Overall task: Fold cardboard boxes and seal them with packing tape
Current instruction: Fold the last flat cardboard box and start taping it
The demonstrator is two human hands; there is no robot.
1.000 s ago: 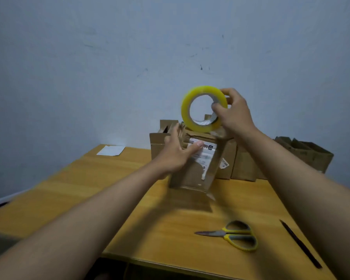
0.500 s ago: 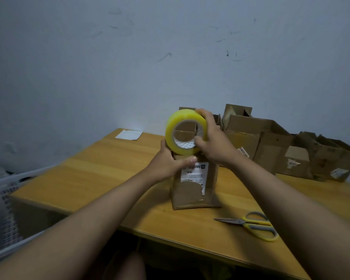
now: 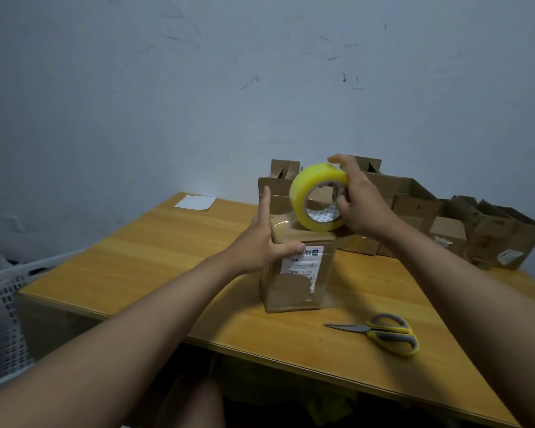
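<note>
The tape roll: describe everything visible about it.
The tape roll is a wide ring of glossy, yellowish translucent packing tape on a core with small print inside. It stands on edge, tilted, its bottom resting on top of the small cardboard box. The right hand grips it, fingers through the core. A shiny strip lies on the box top beside it.

The tape roll (image 3: 317, 197) has come down onto the box (image 3: 297, 270) top; the left hand (image 3: 261, 242) opened.
</note>
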